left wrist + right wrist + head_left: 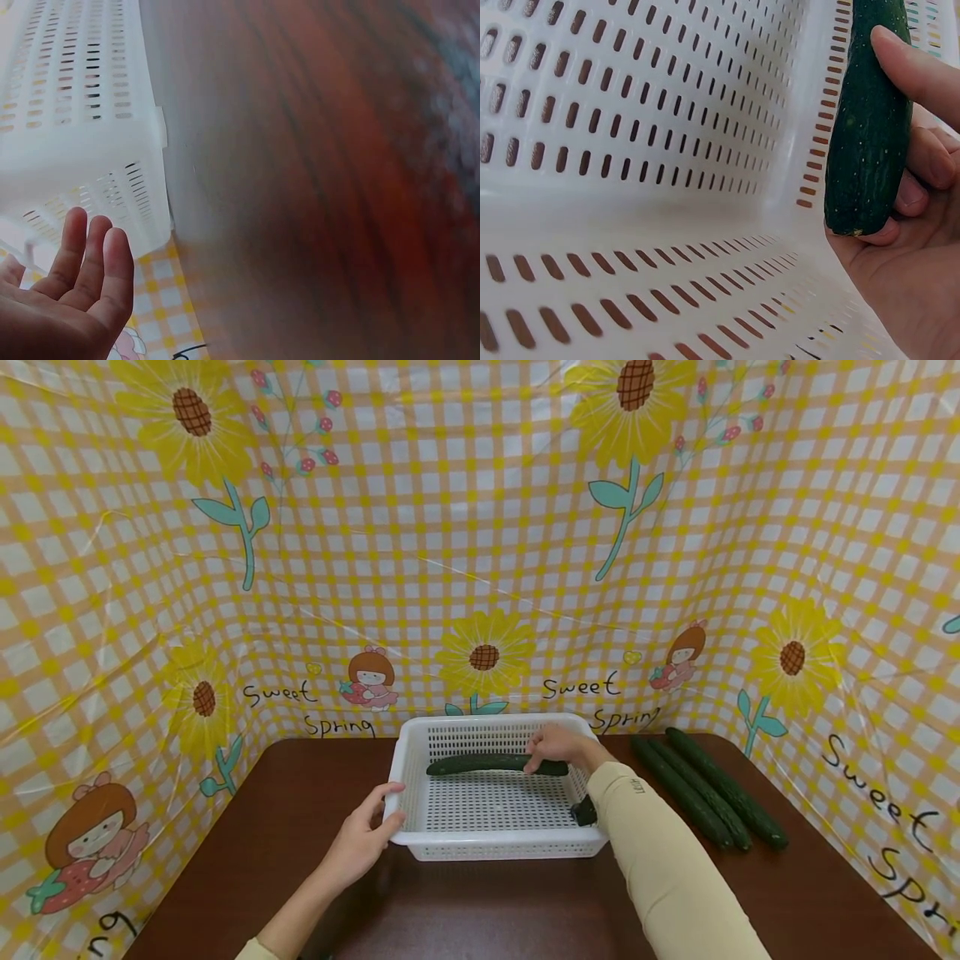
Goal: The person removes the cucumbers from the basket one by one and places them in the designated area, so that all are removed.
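Note:
A dark green cucumber (476,764) lies lengthwise inside a white perforated plastic basket (502,837), near its far wall. My right hand (558,745) reaches over the basket's right side and grips the cucumber near its right end. The right wrist view shows the thumb across the cucumber (870,127) and the fingers behind it. At the basket's left rim, my left hand (367,835) touches the edge with thumb and forefinger. In the left wrist view, the other fingers (116,262) extend loosely beside the basket (82,142).
Several cucumbers (723,789) lie side by side on the dark brown table (300,810), right of the basket. A checked cloth (480,527) with sunflowers rises around the table's back and sides. The wrist camera (583,812) shows black at the right sleeve.

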